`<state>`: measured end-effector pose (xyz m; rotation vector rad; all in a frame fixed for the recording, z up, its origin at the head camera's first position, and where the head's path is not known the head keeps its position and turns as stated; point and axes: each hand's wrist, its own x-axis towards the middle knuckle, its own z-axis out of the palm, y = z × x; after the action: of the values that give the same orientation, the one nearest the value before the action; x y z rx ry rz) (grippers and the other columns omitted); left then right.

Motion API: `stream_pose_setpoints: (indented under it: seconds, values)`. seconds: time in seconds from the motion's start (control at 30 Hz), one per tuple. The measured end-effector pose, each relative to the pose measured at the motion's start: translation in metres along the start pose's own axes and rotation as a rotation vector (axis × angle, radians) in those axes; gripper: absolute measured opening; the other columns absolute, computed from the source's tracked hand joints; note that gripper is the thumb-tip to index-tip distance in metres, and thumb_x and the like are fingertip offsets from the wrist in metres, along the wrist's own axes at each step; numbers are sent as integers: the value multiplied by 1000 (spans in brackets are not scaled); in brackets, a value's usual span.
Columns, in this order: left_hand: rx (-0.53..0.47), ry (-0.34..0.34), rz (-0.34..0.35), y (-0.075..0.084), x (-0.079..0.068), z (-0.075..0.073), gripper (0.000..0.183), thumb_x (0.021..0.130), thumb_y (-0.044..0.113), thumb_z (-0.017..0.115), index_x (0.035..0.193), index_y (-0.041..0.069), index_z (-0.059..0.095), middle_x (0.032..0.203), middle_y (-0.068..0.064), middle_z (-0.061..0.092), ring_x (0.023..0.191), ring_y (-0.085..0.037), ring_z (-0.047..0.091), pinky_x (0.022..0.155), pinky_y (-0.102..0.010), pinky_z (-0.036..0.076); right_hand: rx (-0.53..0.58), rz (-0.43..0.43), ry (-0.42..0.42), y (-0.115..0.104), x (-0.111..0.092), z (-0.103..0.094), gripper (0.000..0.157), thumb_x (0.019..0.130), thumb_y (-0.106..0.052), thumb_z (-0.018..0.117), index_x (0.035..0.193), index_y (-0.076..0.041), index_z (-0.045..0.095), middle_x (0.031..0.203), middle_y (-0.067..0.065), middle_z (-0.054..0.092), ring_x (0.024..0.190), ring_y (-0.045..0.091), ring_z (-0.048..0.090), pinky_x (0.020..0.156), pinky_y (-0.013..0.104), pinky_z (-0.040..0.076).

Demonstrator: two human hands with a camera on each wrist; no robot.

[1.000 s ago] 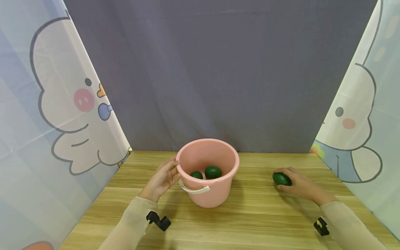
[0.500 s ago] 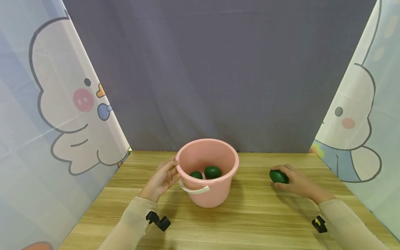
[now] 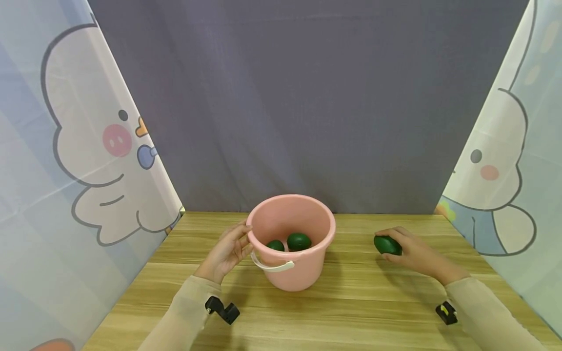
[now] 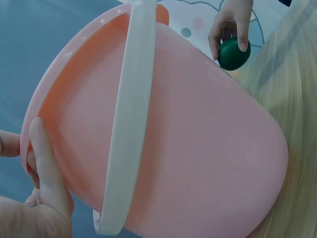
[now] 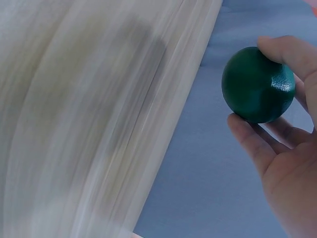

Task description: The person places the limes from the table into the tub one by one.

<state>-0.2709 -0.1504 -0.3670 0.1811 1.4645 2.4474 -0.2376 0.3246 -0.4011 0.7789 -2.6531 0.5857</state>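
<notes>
A pink bucket (image 3: pixel 298 273) stands upright on the table, its white handle (image 3: pixel 272 267) hanging down on the near left side. At the bucket's left rim my left hand (image 3: pixel 228 251) holds on; in the left wrist view the thumb (image 4: pixel 44 153) lies against the outer wall under the rim. Inside the bucket lie two dark green oval fruits, one larger-looking fruit (image 3: pixel 299 242) and one partly hidden fruit (image 3: pixel 276 245). To the right, my right hand (image 3: pixel 410 251) grips a third smooth, dark green oval fruit (image 3: pixel 387 245) between thumb and fingers, held above the table.
The wood-grain table (image 3: pixel 351 302) runs back to a grey cloth (image 3: pixel 307 107). Cartoon-printed curtains stand on the left (image 3: pixel 88 146) and right (image 3: pixel 496 170). A black wrist mount (image 3: pixel 222 310) sits on the left sleeve, another mount (image 3: pixel 446 313) on the right one.
My right hand has moved slightly left and farther back with the green fruit in its grip. The left hand and the bucket stay in place.
</notes>
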Motion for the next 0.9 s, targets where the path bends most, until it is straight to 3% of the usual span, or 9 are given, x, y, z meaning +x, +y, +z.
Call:
stream_pose_setpoints:
  seconds: [0.53,0.9]
  values:
    - [22,-5,-7,1,-1,1,49,102,7,47,150,1,35,111,-4,58,77,-5,63,64,-16,57,-18,-86,54,-9,10,-1,57,78,-8,85,129,-9,60,117,17,59,96,33,63,66,39,59]
    - [9,0,-6,1,-1,0,50,102,7,47,151,1,35,111,-5,58,77,-6,63,64,-17,57,-14,-107,47,-17,17,-5,56,81,-10,84,131,-10,59,120,16,59,97,32,63,68,40,59]
